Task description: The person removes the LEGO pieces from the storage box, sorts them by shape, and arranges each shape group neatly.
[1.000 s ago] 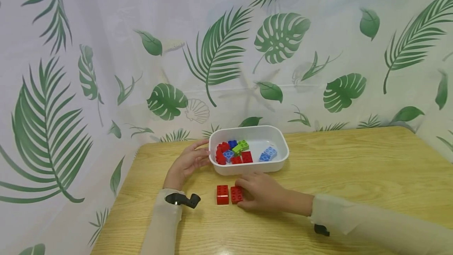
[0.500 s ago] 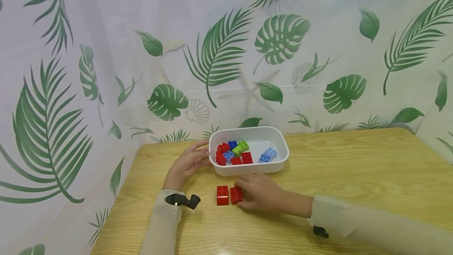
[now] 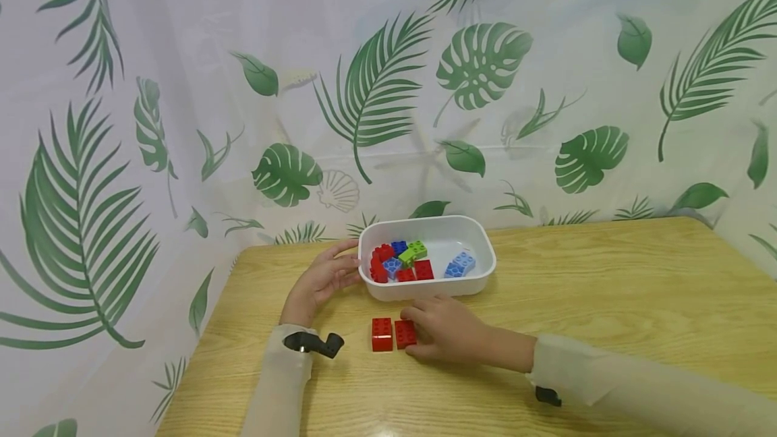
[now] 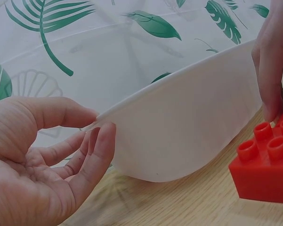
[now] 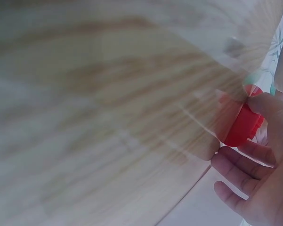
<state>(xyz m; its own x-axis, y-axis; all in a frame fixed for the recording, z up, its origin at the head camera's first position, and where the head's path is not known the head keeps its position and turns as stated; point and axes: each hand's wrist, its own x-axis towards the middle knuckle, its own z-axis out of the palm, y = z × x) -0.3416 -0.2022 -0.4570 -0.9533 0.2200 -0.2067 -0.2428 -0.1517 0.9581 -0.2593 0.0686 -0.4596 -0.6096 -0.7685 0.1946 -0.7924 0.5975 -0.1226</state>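
Note:
In the head view, my left hand touches the left end of a white plastic tray with its fingertips. The left wrist view shows the fingers and thumb of this hand lightly bent at the tray's outer rim. My right hand pinches a red toy brick between thumb and fingers, studs up at table level. Just left of it sits a second red brick, with a small gap between the two. From the right wrist, part of the pinched brick shows beyond the fingers.
Inside the tray lie several red bricks, lime-green bricks, a dark blue brick and light blue bricks. The wooden table meets a leaf-printed curtain at its back edge.
Almost nothing moves. The right hand keeps its grip on the red brick with only a slight shift, and the left hand stays at the tray.

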